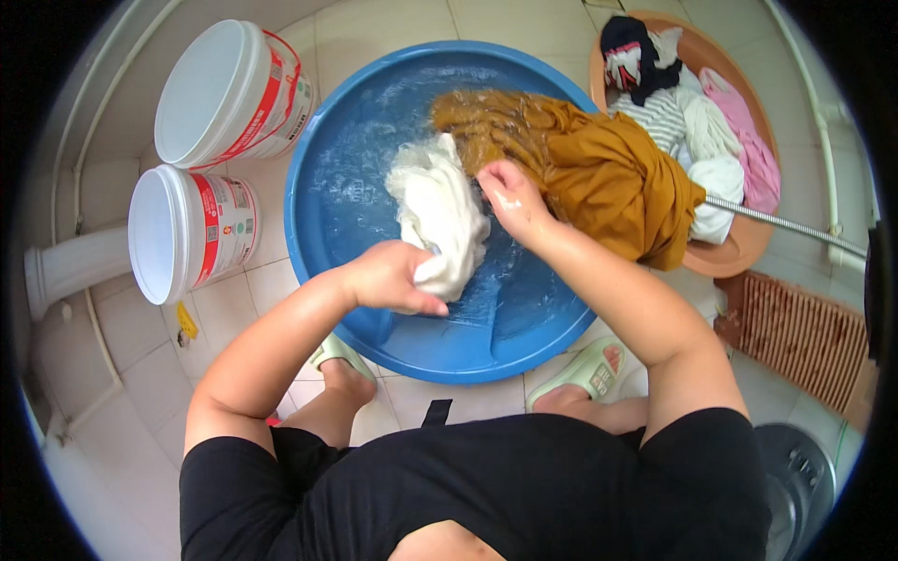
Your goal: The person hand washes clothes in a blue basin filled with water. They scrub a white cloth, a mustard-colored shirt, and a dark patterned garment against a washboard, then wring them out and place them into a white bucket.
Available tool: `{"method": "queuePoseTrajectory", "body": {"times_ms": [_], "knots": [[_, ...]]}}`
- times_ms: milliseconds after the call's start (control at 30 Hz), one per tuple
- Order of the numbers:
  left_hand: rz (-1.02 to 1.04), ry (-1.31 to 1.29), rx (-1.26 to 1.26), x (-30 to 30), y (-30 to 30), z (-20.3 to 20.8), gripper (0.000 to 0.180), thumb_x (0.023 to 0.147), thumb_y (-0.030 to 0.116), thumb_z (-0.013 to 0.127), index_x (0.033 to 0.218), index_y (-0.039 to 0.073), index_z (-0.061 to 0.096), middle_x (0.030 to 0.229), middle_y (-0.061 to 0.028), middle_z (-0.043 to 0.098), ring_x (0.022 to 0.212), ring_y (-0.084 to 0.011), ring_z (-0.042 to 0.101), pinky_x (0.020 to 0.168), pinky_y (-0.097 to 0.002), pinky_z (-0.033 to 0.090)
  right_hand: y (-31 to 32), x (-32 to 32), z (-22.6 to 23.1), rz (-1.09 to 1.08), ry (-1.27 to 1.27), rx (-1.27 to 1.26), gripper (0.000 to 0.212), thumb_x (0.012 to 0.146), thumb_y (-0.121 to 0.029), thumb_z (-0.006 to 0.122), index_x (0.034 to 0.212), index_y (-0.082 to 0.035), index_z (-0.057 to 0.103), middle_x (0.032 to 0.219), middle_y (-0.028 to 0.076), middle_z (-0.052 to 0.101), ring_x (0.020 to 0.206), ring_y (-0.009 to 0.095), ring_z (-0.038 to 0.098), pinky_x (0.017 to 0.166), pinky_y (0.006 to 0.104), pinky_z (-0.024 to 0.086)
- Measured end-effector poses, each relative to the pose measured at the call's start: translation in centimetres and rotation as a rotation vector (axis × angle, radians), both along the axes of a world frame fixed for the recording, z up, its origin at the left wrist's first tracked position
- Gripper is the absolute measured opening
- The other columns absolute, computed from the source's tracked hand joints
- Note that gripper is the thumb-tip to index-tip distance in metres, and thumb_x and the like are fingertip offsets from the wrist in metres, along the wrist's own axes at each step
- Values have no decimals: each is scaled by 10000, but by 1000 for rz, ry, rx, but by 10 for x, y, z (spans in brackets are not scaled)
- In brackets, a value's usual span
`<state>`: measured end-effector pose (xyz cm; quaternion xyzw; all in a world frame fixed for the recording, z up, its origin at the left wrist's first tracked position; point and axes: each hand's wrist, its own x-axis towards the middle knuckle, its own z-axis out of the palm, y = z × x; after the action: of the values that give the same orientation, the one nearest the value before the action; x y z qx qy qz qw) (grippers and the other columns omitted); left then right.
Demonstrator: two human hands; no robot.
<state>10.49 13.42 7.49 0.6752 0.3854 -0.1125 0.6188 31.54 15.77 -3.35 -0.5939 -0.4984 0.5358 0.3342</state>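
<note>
A bunched, wet white cloth (438,210) lies in the water of a large round blue tub (297,238). My left hand (393,278) grips its near end, the thumb stretched out and the fingers partly hidden by the cloth. To the right of the cloth, my right hand (514,201) is closed above the water, wet and with a bit of foam on it. Whatever its curled fingers hold, if anything, is hidden. Just beyond that hand, a mustard-brown cloth (603,168) lies partly in the water and drapes over the tub's right rim.
Two white buckets (213,89) with red labels stand on the left. An orange basin (739,252) at the far right holds clothes, including a pink garment (748,150). A metal hose (786,222) reaches in from the right, above a ribbed brown washboard (795,332).
</note>
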Motion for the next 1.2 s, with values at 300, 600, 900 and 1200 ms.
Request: {"method": "queuePoseTrajectory", "body": {"times_ms": [300, 600, 900, 1200], "knots": [[346, -23, 680, -35, 1, -72, 337, 851, 368, 589, 912, 44, 657, 956, -159, 621, 913, -331, 584, 801, -398, 459, -25, -25, 4, 564, -632, 91, 462, 825, -500, 506, 1110, -153, 614, 1261, 175, 483, 1158, 338, 454, 983, 422, 349], [416, -11, 701, -5, -52, -62, 448, 798, 227, 588, 1209, 60, 523, 1189, -187, 549, 1060, -339, 548, 886, -396, 446, -111, -25, 36, 473, -342, 695, 384, 629, -295, 691, 910, -84, 535, 1051, 152, 499, 1001, 350, 479, 867, 458, 365], [146, 326, 822, 6, -6, -97, 215, 839, 241, 510, 967, 90, 592, 985, -142, 572, 896, -333, 543, 794, -435, 430, -36, -39, -12, 569, -374, 137, 245, 762, -329, 567, 844, -103, 616, 903, 147, 614, 950, 330, 539, 788, 448, 434], [450, 128, 693, 5, -47, -69, 288, 848, 234, 529, 1055, 37, 569, 1250, -229, 462, 1155, -408, 443, 975, -470, 354, -94, -33, 46, 350, -627, -32, 564, 744, -484, 601, 1207, -168, 545, 1414, 207, 263, 1311, 437, 208, 1010, 629, 188]]}}
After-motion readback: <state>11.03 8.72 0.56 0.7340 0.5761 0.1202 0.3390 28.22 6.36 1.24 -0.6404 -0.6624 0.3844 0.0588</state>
